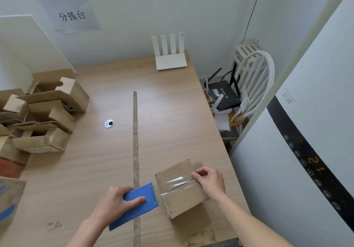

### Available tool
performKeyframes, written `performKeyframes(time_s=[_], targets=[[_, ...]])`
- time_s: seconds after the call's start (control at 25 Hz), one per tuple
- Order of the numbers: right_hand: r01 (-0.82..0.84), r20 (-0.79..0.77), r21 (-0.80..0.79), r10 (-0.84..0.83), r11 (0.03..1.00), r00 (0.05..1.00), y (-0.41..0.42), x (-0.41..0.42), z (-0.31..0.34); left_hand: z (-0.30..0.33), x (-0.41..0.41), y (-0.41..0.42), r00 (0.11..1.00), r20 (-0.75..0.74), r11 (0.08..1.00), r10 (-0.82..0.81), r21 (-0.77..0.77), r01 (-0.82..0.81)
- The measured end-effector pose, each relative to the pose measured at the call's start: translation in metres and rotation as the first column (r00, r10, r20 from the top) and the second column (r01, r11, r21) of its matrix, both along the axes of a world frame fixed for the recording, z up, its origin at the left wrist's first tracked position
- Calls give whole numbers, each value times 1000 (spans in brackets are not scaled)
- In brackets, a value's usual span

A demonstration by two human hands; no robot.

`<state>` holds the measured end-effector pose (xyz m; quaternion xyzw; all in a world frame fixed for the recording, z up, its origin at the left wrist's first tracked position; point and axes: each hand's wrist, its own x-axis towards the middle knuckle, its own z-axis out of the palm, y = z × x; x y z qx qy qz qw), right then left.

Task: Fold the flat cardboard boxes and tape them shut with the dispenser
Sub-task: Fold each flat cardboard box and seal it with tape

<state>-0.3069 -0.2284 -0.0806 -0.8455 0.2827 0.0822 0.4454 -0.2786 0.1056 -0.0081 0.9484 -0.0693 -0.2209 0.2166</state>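
Spanning most of the view, the wooden worktop (172, 112) carries a pile of folded cardboard boxes (44, 116) at its left edge; one bears a dark label too blurred to read. A paper sign (71, 14) on the wall reads "分拣台". Near the front, the cardboard box (181, 189) lies under clear tape. The left hand (116, 202) grips the blue tape dispenser (137, 204) touching the box; the right hand (209, 179) pinches the tape end on the box's top.
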Motion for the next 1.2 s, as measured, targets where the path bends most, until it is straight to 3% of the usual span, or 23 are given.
performKeyframes(time_s=[0.4,0.6,1.2], targets=[[-4,65,-17,5,1000,998,17,-3,0,-13,-15,15,987,-149,991,62,-112,-80],[-9,74,-76,14,997,997,23,-5,5,-4,-5,22,986,-127,979,112,-157,-131],[-19,79,-100,27,995,996,33,-11,1,-38,-23,9,997,-65,997,-35,61,39]])
